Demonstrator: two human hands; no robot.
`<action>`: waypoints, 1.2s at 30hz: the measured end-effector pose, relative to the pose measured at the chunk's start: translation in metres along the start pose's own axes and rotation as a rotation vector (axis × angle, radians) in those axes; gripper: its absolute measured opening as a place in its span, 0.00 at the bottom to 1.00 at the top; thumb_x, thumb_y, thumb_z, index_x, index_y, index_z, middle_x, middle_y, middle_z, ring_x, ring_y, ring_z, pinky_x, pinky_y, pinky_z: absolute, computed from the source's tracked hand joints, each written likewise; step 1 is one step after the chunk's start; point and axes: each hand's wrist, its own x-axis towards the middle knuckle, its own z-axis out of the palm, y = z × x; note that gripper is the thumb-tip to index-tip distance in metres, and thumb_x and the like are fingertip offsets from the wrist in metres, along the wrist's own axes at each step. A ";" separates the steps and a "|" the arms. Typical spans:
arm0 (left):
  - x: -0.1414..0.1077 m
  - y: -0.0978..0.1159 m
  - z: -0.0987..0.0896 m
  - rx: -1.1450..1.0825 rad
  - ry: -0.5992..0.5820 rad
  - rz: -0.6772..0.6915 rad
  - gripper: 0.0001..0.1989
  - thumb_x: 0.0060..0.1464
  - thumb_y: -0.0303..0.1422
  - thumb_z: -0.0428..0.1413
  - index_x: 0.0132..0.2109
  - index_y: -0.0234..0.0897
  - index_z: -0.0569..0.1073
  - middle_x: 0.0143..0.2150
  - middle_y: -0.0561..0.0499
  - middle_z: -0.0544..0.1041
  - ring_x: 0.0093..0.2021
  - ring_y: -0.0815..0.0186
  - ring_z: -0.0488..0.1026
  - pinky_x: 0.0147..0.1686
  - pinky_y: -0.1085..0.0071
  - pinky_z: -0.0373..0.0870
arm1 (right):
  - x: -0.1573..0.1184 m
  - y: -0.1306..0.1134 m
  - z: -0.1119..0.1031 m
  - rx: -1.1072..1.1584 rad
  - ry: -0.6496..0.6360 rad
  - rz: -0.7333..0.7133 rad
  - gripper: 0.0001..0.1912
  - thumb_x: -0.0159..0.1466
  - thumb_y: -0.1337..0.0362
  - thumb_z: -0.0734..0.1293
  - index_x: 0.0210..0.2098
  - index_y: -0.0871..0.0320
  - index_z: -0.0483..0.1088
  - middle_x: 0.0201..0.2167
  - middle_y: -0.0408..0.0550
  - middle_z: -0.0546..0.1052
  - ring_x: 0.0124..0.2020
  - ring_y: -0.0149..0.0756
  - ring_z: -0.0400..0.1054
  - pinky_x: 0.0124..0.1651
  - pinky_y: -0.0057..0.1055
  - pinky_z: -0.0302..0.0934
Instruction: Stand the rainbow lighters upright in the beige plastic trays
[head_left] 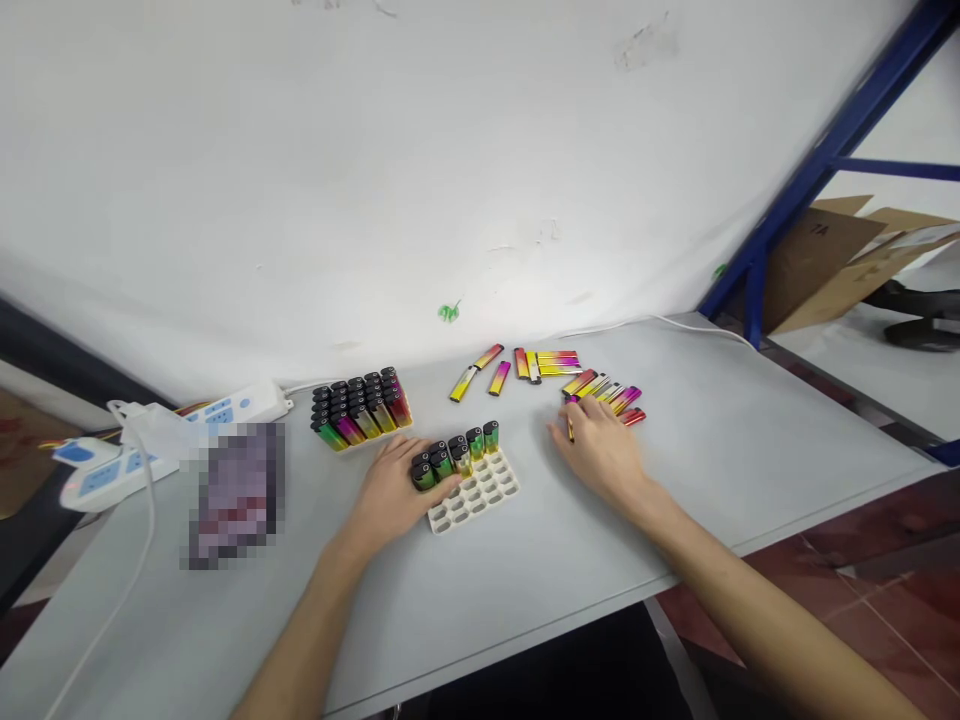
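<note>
A white slotted tray lies on the grey table, with several green lighters upright in its back rows. My left hand is wrapped round the tray's left end and the lighters there, thumb across their front. At the right, my right hand is over the near edge of a pile of colourful lighters, fingers bent down; a yellow lighter shows at its fingertips. Left of my left hand, a second tray is filled with upright black-topped lighters.
Loose lighters lie near the wall. Power strips with a white cable are at the left, beside a pixelated patch. A blue metal frame and cardboard boxes stand at the right.
</note>
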 end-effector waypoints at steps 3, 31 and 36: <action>0.000 -0.002 -0.001 0.001 -0.011 -0.005 0.23 0.53 0.52 0.59 0.47 0.40 0.76 0.43 0.48 0.78 0.50 0.54 0.71 0.52 0.57 0.67 | -0.003 0.000 0.010 -0.003 -0.008 -0.052 0.13 0.68 0.56 0.63 0.38 0.58 0.73 0.42 0.55 0.74 0.45 0.46 0.68 0.41 0.37 0.60; 0.002 0.001 -0.005 0.022 -0.058 -0.059 0.19 0.51 0.50 0.61 0.43 0.42 0.76 0.41 0.51 0.79 0.46 0.56 0.74 0.47 0.62 0.70 | -0.007 0.005 0.013 0.225 0.064 0.015 0.17 0.67 0.53 0.64 0.47 0.59 0.69 0.45 0.56 0.72 0.47 0.48 0.67 0.45 0.39 0.63; 0.003 0.002 -0.007 0.031 -0.068 -0.061 0.18 0.52 0.50 0.59 0.41 0.42 0.76 0.41 0.51 0.79 0.46 0.56 0.73 0.47 0.61 0.70 | -0.004 0.009 0.008 0.297 0.076 0.193 0.20 0.69 0.52 0.61 0.52 0.61 0.66 0.47 0.57 0.73 0.48 0.48 0.69 0.42 0.38 0.62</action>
